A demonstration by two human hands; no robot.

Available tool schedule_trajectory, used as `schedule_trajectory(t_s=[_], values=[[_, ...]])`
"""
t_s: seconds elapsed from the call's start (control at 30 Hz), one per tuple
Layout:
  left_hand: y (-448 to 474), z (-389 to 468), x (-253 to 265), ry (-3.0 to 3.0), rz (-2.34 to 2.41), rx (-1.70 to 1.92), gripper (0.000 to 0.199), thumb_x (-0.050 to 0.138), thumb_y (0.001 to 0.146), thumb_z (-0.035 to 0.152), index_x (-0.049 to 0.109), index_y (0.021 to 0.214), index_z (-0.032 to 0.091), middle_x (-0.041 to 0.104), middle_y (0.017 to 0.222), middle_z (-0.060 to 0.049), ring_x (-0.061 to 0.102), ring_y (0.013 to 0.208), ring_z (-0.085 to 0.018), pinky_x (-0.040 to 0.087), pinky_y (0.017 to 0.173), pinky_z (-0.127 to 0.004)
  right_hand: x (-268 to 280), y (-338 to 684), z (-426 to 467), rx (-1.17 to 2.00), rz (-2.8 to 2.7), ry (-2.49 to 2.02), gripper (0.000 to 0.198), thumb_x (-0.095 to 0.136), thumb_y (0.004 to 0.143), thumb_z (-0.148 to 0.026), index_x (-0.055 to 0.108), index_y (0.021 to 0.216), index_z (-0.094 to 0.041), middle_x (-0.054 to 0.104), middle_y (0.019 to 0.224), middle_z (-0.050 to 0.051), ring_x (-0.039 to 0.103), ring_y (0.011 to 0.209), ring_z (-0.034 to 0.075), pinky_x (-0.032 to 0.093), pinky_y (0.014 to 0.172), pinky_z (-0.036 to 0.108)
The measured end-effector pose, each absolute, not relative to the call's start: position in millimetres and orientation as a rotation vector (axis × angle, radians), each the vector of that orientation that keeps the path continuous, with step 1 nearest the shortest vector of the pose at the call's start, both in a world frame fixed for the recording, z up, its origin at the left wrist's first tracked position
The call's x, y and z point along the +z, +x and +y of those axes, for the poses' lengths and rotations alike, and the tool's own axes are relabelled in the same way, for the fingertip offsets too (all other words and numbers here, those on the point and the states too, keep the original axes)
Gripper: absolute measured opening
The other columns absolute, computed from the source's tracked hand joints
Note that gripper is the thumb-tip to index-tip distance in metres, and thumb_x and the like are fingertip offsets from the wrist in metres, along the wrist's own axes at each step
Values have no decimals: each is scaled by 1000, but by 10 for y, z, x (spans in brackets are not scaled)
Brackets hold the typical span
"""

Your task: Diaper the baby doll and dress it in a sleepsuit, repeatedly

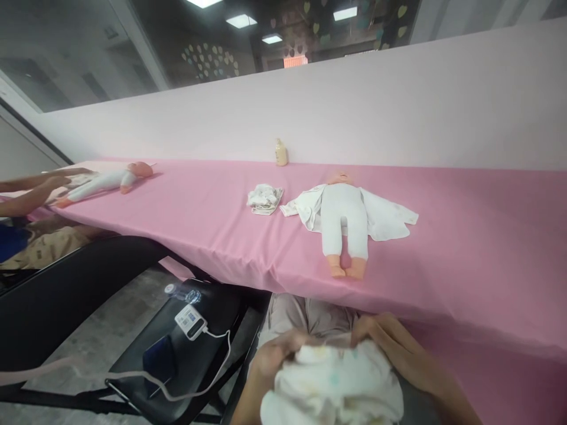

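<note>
Both hands grip one bunched white garment (332,383) in the lap — the left hand (277,354) closed on its left edge, the right hand (392,342) on its upper right. Straight ahead of the grip, on the pink table (465,248), lies a doll (344,221), feet nearest, long axis running away, over an opened white jacket (385,219) — slightly nearer the right hand. Left of the doll sits a folded cloth (264,198), with a bottle (280,153) beyond.

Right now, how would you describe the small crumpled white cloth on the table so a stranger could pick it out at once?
Start from the long pink table and find the baby doll lying on its back on an opened white garment. Just to the doll's left, apart from it, sits the crumpled white cloth, in front of a small yellowish bottle. Unlike the white bundle in the person's lap, it lies untouched on the tabletop.
</note>
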State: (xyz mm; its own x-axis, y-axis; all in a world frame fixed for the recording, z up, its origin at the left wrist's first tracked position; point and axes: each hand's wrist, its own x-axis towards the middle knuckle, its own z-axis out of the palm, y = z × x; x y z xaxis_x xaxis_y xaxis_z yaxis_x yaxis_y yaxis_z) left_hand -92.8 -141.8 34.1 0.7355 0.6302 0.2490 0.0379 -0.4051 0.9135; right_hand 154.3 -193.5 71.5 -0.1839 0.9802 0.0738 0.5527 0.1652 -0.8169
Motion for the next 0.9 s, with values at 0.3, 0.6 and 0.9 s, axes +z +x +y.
schedule_trajectory(t_s=[0.3,0.6,0.9], values=[[-594,-1232,573,2264,1156,416,39,39,90,50,60,85,17,64,88,-6,56,87,-21,39,83,-34,559,1608,-1778,6,-2137,-1380,38,48,91,-25,44,53,-18,44,50,-3,44,54,11,38,66,28],[-703,-1290,584,2344,1026,730,28,50,89,35,56,70,16,55,64,1,46,71,-14,33,79,-31,404,1594,-1811,-55,-2163,-1400,16,50,87,-16,63,88,-24,67,78,-3,61,80,15,23,104,45],[-762,-1325,608,2277,840,921,20,59,83,31,59,69,16,56,65,-1,47,72,-15,35,73,-29,428,1533,-1803,325,-2224,-1479,20,51,82,-18,41,64,-19,51,74,-1,52,73,13,25,106,54]])
